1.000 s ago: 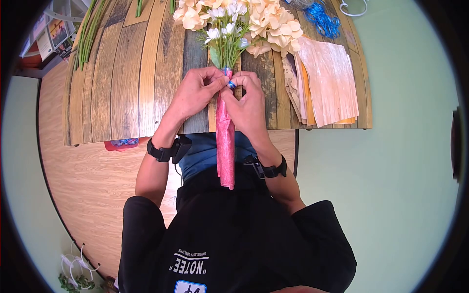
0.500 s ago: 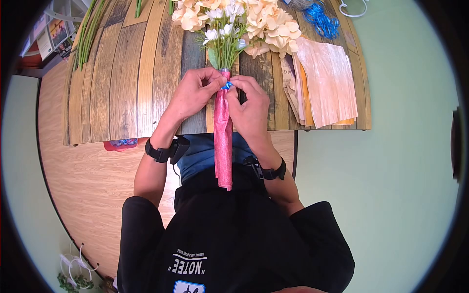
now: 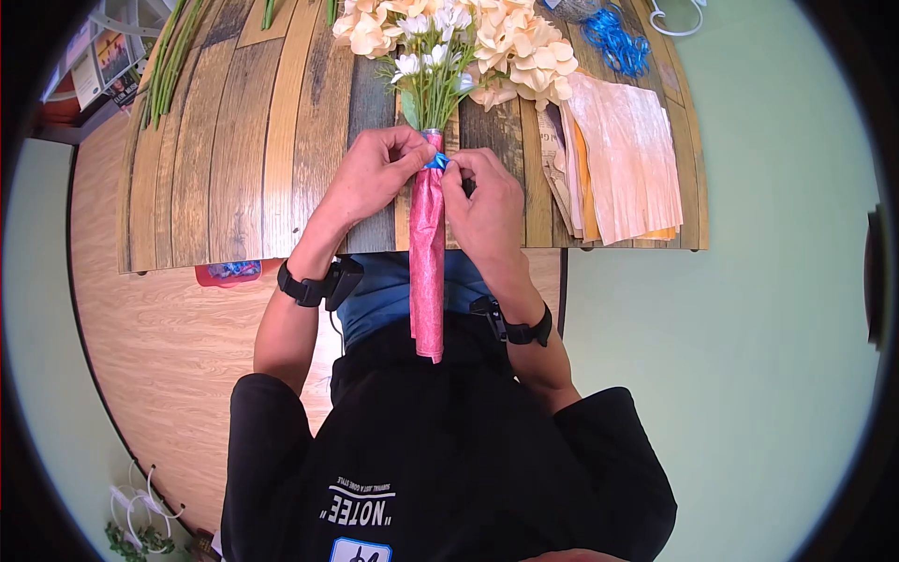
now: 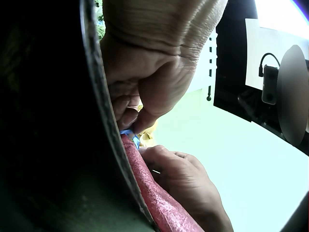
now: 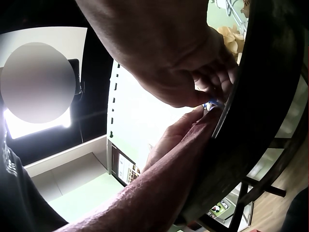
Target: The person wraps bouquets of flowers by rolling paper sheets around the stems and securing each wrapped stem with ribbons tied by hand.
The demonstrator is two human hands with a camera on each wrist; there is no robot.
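Observation:
White flowers and larger cream blossoms lie with their green stems running into a pink wrapped handle, which hangs past the table edge over the person's lap. Around the top of the pink wrap sits a blue ribbon. The left hand pinches the ribbon from the left with thumb and fingers. From the right, the right hand pinches it too. In the left wrist view the blue ribbon shows between both hands' fingertips at the pink wrap.
Folded papers in pale pink, orange and newsprint lie at the table's right. Shredded blue ribbon is behind them. Green stems rest at the far left of the wooden table. A pink container is below the table's front edge.
My right hand has moved slightly to the right, and more of the blue ribbon shows between the hands. The left hand has stayed nearly in place.

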